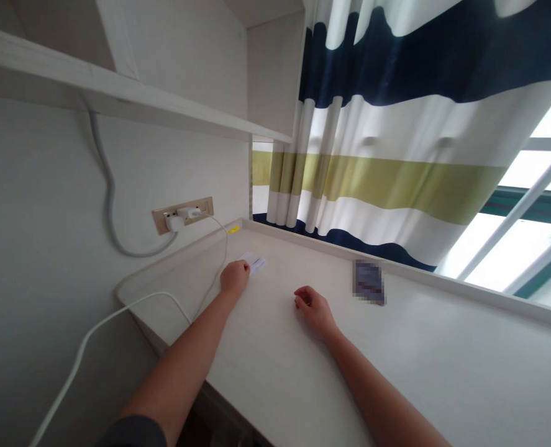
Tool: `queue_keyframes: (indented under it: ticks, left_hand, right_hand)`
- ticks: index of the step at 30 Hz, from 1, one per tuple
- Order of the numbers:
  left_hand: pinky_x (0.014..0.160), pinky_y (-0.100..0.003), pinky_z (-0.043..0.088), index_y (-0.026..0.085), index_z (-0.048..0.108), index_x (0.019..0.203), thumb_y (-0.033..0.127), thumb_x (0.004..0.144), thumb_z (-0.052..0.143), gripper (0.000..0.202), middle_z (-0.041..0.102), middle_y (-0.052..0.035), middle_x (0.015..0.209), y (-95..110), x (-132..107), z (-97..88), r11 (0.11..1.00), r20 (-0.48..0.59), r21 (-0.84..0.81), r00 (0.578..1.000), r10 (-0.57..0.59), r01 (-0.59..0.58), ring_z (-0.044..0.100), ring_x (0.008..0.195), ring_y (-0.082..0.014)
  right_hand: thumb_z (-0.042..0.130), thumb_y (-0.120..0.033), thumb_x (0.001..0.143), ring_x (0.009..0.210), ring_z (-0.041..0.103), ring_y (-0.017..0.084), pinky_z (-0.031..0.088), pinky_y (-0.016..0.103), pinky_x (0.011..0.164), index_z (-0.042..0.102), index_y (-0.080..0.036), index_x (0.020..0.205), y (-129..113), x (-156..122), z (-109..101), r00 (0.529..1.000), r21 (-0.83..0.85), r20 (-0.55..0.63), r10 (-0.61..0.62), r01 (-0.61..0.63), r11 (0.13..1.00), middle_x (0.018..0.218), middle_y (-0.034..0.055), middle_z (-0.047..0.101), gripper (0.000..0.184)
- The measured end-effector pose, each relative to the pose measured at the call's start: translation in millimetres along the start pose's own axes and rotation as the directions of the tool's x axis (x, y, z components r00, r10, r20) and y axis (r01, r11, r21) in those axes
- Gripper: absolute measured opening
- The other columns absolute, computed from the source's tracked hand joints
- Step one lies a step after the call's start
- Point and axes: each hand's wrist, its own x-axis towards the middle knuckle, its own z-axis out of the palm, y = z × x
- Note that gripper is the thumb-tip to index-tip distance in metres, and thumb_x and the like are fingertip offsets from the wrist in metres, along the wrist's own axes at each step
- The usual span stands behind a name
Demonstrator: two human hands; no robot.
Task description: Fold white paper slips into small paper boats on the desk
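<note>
My left hand [235, 275] rests on the white desk [275, 360] with its fingers closed on the near edge of a small white paper or card [255, 261]. My right hand [313, 307] lies on the desk a short way to the right, fingers curled loosely under, with nothing visible in it. A small dark card-like object [369, 282], blurred out, lies on the desk to the right of my right hand, near the desk's back rim.
A wall socket strip [182, 215] holds white plugs; a thin white cable [117, 316] runs from it across the desk's left corner. A thicker grey cable [110, 205] hangs from the shelf [117, 93] above. A striped curtain [396, 155] covers the window.
</note>
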Motion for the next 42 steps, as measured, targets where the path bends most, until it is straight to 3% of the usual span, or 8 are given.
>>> queue_keyframes:
  ticks: [7, 17, 20, 23, 28, 42]
  left_hand:
    - [0.061, -0.023, 0.038, 0.016, 0.067, 0.077, 0.029, 0.07, 0.052, 0.021, 0.067, -0.0072, 0.079, -6.5, 5.1, 3.1, 0.95, 0.056, -0.271, 0.988, -0.144, 0.153, 0.059, 0.072, -0.0155]
    - [0.066, -0.025, 0.04, 0.015, 0.066, 0.081, 0.035, 0.075, 0.046, 0.029, 0.066, -0.0084, 0.081, -7.3, 5.1, 1.5, 0.958, 0.078, -0.273, 0.994, -0.073, 0.092, 0.059, 0.074, -0.0167]
    - [0.077, -0.025, 0.038, 0.015, 0.064, 0.088, 0.026, 0.074, 0.049, 0.023, 0.064, -0.0083, 0.093, -10.4, 4.4, 2.4, 0.979, 0.011, -0.201, 1.0, 0.015, -0.013, 0.056, 0.086, -0.0163]
    - [0.083, -0.029, 0.036, 0.016, 0.06, 0.098, 0.03, 0.071, 0.053, 0.031, 0.06, -0.0096, 0.103, -13.2, 1.9, 2.4, 0.999, -0.059, -0.02, 0.997, 0.048, -0.049, 0.051, 0.098, -0.0208]
    - [0.075, -0.033, 0.038, 0.016, 0.055, 0.105, 0.036, 0.078, 0.043, 0.035, 0.062, -0.0118, 0.096, -10.6, -4.9, -0.8, 0.983, 0.016, 0.176, 0.999, 0.052, -0.054, 0.054, 0.091, -0.0227]
    - [0.075, -0.032, 0.036, 0.019, 0.055, 0.105, 0.031, 0.082, 0.038, 0.031, 0.061, -0.0119, 0.089, 0.0, -12.2, -11.2, 0.971, 0.078, 0.223, 0.994, 0.073, -0.089, 0.054, 0.089, -0.0218]
  right_hand:
    - [0.044, -0.023, 0.07, 0.063, 0.055, 0.014, 0.041, 0.026, 0.061, 0.054, -0.018, 0.081, -1.7, -1.1, -0.9, 1.0, -0.016, 0.0, -0.006, 0.006, 1.0, 0.067, 0.0011, 0.059, 0.016]
    - [0.044, -0.022, 0.07, 0.063, 0.055, 0.014, 0.041, 0.026, 0.062, 0.054, -0.018, 0.081, -3.3, -1.7, -1.8, 1.0, -0.02, -0.002, -0.006, 0.006, 1.0, 0.067, 0.0015, 0.059, 0.016]
    - [0.044, -0.023, 0.07, 0.063, 0.055, 0.014, 0.041, 0.026, 0.062, 0.055, -0.018, 0.081, -3.7, -1.5, -1.8, 1.0, -0.029, 0.0, -0.008, 0.008, 1.0, 0.067, 0.0018, 0.059, 0.016]
    - [0.044, -0.023, 0.07, 0.063, 0.055, 0.014, 0.041, 0.026, 0.061, 0.055, -0.018, 0.082, -4.7, -1.8, -1.7, 1.0, -0.038, -0.001, -0.008, 0.008, 0.999, 0.068, 0.0018, 0.059, 0.017]
    - [0.044, -0.022, 0.07, 0.063, 0.055, 0.014, 0.041, 0.026, 0.061, 0.055, -0.018, 0.082, -5.8, -2.7, -1.9, 1.0, -0.029, 0.001, -0.008, 0.008, 1.0, 0.067, 0.0013, 0.059, 0.017]
    - [0.044, -0.022, 0.07, 0.063, 0.056, 0.014, 0.041, 0.026, 0.061, 0.055, -0.019, 0.081, -5.4, -2.5, -1.3, 1.0, -0.021, -0.004, -0.004, 0.004, 1.0, 0.068, 0.0012, 0.059, 0.016]
